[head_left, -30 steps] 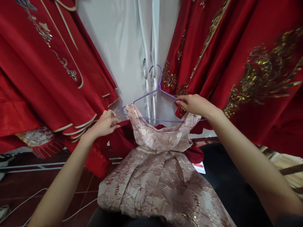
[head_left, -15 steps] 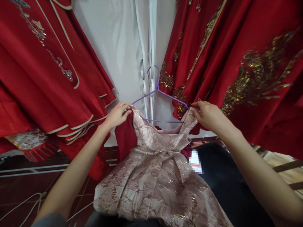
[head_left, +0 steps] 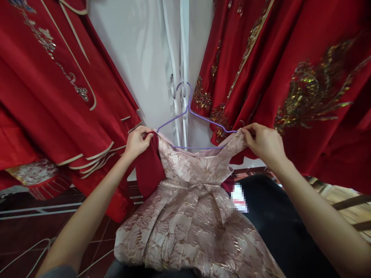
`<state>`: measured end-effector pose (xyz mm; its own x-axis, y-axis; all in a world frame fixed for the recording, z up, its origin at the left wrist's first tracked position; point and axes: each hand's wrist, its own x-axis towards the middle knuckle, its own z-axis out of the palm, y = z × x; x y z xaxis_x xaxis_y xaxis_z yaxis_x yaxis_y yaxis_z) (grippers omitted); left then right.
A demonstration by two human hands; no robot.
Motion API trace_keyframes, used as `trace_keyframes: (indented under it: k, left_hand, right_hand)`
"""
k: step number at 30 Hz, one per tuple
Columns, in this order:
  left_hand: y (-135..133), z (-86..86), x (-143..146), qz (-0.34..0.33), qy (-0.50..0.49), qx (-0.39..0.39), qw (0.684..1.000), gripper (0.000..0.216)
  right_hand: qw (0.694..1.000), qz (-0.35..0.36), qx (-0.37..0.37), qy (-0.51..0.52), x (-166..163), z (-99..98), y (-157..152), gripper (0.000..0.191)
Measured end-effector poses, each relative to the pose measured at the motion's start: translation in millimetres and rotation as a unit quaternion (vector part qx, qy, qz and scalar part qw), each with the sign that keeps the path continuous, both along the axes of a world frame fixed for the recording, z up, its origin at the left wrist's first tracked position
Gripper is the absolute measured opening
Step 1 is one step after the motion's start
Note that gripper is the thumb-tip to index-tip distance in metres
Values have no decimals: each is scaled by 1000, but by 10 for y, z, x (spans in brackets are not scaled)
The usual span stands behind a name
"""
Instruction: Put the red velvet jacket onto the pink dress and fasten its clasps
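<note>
A pink brocade dress (head_left: pixel 191 216) with a dark red lining hangs from a purple wire hanger (head_left: pixel 189 112) and spreads over my lap. My left hand (head_left: pixel 138 141) pinches the dress's left shoulder together with the red lining at the hanger's left end. At the hanger's right end my right hand (head_left: pixel 263 143) is closed on the right shoulder strap. The hanger's hook points up in front of a white metal frame (head_left: pixel 181 58).
Red embroidered gowns (head_left: pixel 52 85) hang at the left, and red gowns with gold sequin work (head_left: pixel 304 85) hang at the right. A white wall is behind. Dark red floor tiles with white cables (head_left: pixel 26 251) lie lower left. A tag (head_left: pixel 239 197) peeks beside the dress.
My left hand moved right and took hold of the dress's left shoulder. My right hand slid from the hanger wire to the right strap, pulling it out along the hanger end.
</note>
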<state>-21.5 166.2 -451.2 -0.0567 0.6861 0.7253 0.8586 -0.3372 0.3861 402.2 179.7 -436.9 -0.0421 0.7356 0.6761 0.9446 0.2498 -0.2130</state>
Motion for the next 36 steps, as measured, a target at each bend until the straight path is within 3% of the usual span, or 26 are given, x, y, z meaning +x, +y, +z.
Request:
trace_keyframes:
  k: [5,8,10,15,20,23,28,32,36]
  left_hand:
    - [-107,-75,-130,117,-69,-65,989,25]
    - [-214,-185,-256,134,-127,-142,973,28]
    - [-348,-232,-306,127,-115,-181,968,28]
    - [-800,-155,-90,68,43,-260,962,21]
    - [-994,-66,479,-90,153,-199,964,17]
    - [-901,-58,832,-159,205,-141,956,15]
    - [-511,-95,1244,-193,194,-91,957,15]
    - [-262,-192,1277,-196,175,-139,955,11]
    - [-256,-256,1075,-228,149,-150,951,8]
  right_hand:
    - [997,5,-57,56,356,-469,-61,22]
    - [989,50,-106,89,442,-727,-256,19]
    - [986,66,-121,95,440,-786,-435,21]
    - [991,75,-62,95,364,-567,-882,23]
    - [992,115,-16,50,151,-368,-1129,25]
    - [985,155,-8,76,-2,-303,-1171,22]
    - [979,156,31,130,-159,-128,-1170,22]
    - [975,148,41,160,-162,-44,-1100,24]
    - [979,113,43,165,-58,-52,-951,23]
